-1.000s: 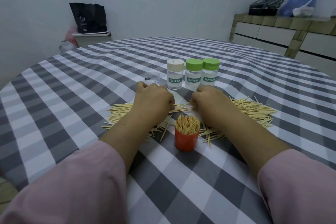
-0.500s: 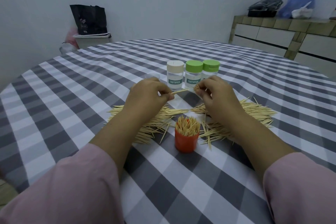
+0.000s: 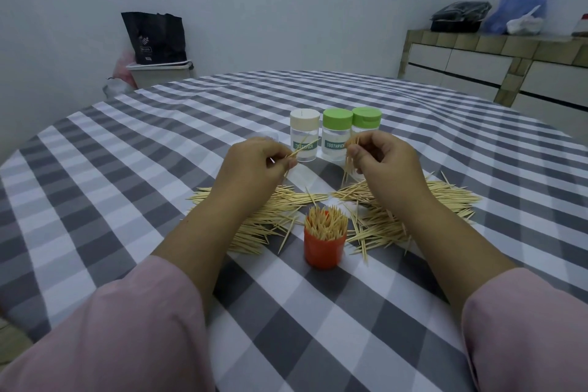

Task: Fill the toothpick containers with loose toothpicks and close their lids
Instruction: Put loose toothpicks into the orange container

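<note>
- Round table (image 3: 133, 175) in a grey-and-white check cloth is carrying everything; person is sitting at the near edge, pink sleeves at the bottom corners.
- Loose toothpicks (image 3: 451, 197) are lying in two flat heaps on the cloth, one under each forearm, likely so either hand can draw from its own side.
- Three lidded containers are standing in a row behind the heaps: cream-lid jar (image 3: 304, 137), green-lid jar (image 3: 336, 134), second green-lid jar (image 3: 366, 121) partly hidden by the right hand. Lids are on; fill level is hard to tell.
- Orange container (image 3: 324, 243) is standing open between the heaps, nearest the person, packed with upright toothpicks, no lid on it.
- Right hand (image 3: 386, 165) is hovering above its heap, fingers curled, pinching a small bundle of picks that hangs tips-down, probably to square the ends.
- Left hand (image 3: 254, 164) is raised too, thumb and fingertips pinching a few picks angled up toward the cream-lid jar.
- Small clear piece (image 3: 267, 137) is sitting behind the left hand; cannot tell what it is.
</note>
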